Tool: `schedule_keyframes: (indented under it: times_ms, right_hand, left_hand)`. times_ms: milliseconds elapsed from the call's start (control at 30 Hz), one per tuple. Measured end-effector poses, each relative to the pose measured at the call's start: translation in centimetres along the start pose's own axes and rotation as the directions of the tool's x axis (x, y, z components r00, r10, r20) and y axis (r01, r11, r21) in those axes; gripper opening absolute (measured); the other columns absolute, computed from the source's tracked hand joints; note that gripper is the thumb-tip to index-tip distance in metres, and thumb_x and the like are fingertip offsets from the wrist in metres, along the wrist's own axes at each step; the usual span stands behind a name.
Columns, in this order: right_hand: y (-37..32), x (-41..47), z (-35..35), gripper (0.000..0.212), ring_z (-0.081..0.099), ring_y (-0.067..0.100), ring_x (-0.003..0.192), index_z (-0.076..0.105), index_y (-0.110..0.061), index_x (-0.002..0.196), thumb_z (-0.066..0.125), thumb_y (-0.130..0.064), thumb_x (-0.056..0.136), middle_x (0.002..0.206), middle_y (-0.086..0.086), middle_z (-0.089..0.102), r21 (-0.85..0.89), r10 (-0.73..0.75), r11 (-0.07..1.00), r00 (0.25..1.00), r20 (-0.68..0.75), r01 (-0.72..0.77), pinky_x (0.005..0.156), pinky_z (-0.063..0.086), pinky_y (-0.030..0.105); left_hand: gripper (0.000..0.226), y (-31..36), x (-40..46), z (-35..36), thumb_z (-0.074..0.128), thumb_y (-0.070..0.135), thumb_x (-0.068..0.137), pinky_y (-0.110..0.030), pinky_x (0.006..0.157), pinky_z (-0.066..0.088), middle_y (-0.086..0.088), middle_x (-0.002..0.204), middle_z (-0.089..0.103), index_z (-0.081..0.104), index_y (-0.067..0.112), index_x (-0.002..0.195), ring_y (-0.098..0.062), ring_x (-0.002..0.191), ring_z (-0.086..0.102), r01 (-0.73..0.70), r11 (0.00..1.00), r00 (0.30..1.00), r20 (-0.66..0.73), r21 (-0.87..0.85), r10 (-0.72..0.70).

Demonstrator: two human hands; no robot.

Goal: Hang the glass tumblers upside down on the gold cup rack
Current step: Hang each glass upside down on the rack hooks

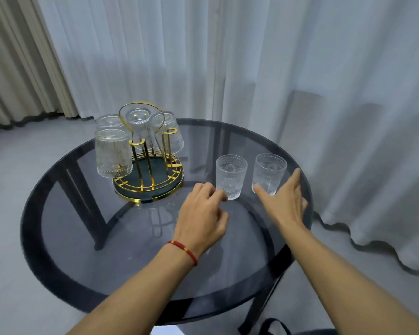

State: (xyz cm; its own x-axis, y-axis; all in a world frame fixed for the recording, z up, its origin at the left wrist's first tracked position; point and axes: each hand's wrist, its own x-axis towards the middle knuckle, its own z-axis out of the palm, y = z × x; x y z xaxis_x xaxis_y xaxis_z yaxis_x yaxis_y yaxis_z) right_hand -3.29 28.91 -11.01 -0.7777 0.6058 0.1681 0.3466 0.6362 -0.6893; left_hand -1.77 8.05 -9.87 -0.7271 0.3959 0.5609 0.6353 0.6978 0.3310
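Head view: rack stands left of two upright tumblers, curtain behind.

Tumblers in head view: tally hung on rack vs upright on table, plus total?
Hung upside down on the gold cup rack: 4 ()
Upright on the glass table: 2 ()
Total: 6

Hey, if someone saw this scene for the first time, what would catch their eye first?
Probably the gold rack at the table's back left, with four tumblers hung upside down on it. Next, two upright tumblers to its right, the left hand reaching for the nearer tumbler and the right hand for the farther tumbler.
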Motion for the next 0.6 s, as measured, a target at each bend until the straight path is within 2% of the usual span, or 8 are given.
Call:
schedule_keyframes:
  times_ms: [67, 133, 200, 233, 367, 467, 600]
  right_hand:
    - [-0.1, 1.0, 0.5, 0.116, 0.042, 0.039, 0.146, 0.002, -0.011, 0.165, 0.075, -0.052, 0.086, 0.161, 0.014, 0.044, 0.137, 0.046, 0.989, 0.998, 0.053, -0.053, 0.117, 0.03, 0.053]
    - [0.0, 1.2, 0.8, 0.099, 0.05, 0.04, 0.139, 0.018, -0.013, 0.162, 0.076, -0.046, 0.088, 0.152, 0.013, 0.055, 0.209, 0.033, 0.977, 0.999, 0.018, -0.036, 0.113, 0.038, 0.052]
    - [0.3, 1.1, 0.9, 0.08, 0.057, 0.038, 0.129, 0.038, -0.014, 0.15, 0.078, -0.041, 0.086, 0.142, 0.011, 0.062, 0.234, 0.001, 0.972, 1.0, -0.026, 0.005, 0.103, 0.046, 0.046]
    - [0.4, 1.1, 0.9, 0.076, 0.058, 0.036, 0.127, 0.042, -0.014, 0.146, 0.079, -0.041, 0.084, 0.139, 0.009, 0.063, 0.244, -0.008, 0.97, 0.999, -0.031, 0.016, 0.101, 0.047, 0.045]
    - [0.7, 0.9, 0.9, 0.079, 0.059, 0.034, 0.121, 0.049, -0.012, 0.138, 0.08, -0.051, 0.077, 0.135, 0.01, 0.058, 0.19, -0.002, 0.982, 0.999, -0.047, 0.011, 0.1, 0.049, 0.046]
    - [0.9, 0.4, 0.6, 0.07, 0.059, 0.032, 0.111, 0.052, -0.012, 0.125, 0.081, -0.051, 0.074, 0.123, 0.008, 0.057, 0.197, 0.001, 0.98, 0.996, -0.091, 0.017, 0.089, 0.046, 0.04]
    - [0.2, -0.8, -1.0, 0.062, 0.055, 0.022, 0.095, 0.047, -0.024, 0.112, 0.079, -0.054, 0.069, 0.113, 0.002, 0.053, 0.281, -0.102, 0.947, 0.973, -0.207, 0.159, 0.078, 0.038, 0.031]
  left_hand:
    - [0.019, 0.2, 0.3, 0.3, 0.067, 0.008, 0.076, -0.045, 0.071, 0.051, -0.008, 0.091, 0.059, 0.066, 0.01, 0.095, -0.029, 0.089, 0.052, 0.007, 0.999, 1.0, -0.01, 0.035, -0.007]
    - [0.019, 0.4, 0.4, 0.4, 0.067, 0.009, 0.077, -0.045, 0.07, 0.051, -0.007, 0.091, 0.058, 0.066, 0.011, 0.095, -0.028, 0.089, 0.051, 0.019, 0.999, 1.0, -0.008, 0.031, -0.019]
    - [0.019, 0.2, 0.3, 0.4, 0.068, 0.008, 0.077, -0.044, 0.069, 0.051, -0.005, 0.091, 0.058, 0.066, 0.012, 0.095, -0.026, 0.089, 0.052, 0.024, 1.0, 1.0, -0.009, 0.013, -0.024]
    - [0.019, 0.1, 0.2, 0.4, 0.068, 0.008, 0.077, -0.044, 0.069, 0.052, -0.005, 0.092, 0.058, 0.066, 0.012, 0.095, -0.026, 0.09, 0.052, 0.03, 1.0, 1.0, -0.006, 0.004, -0.03]
    - [0.018, -0.6, 0.0, 0.2, 0.066, 0.007, 0.08, -0.04, 0.073, 0.053, -0.001, 0.093, 0.057, 0.067, 0.014, 0.097, -0.021, 0.092, 0.051, 0.106, 0.992, 0.994, -0.015, -0.063, -0.107]
    - [0.017, -1.0, 0.1, -0.1, 0.065, 0.009, 0.083, -0.036, 0.077, 0.052, 0.001, 0.094, 0.058, 0.068, 0.016, 0.098, -0.017, 0.093, 0.053, 0.205, 0.965, 0.978, -0.013, -0.165, -0.21]
    - [0.017, -1.1, 0.3, -1.0, 0.068, 0.014, 0.083, -0.03, 0.074, 0.057, 0.002, 0.092, 0.065, 0.068, 0.022, 0.098, -0.013, 0.085, 0.062, 0.355, 0.846, 0.931, 0.068, -0.398, -0.359]
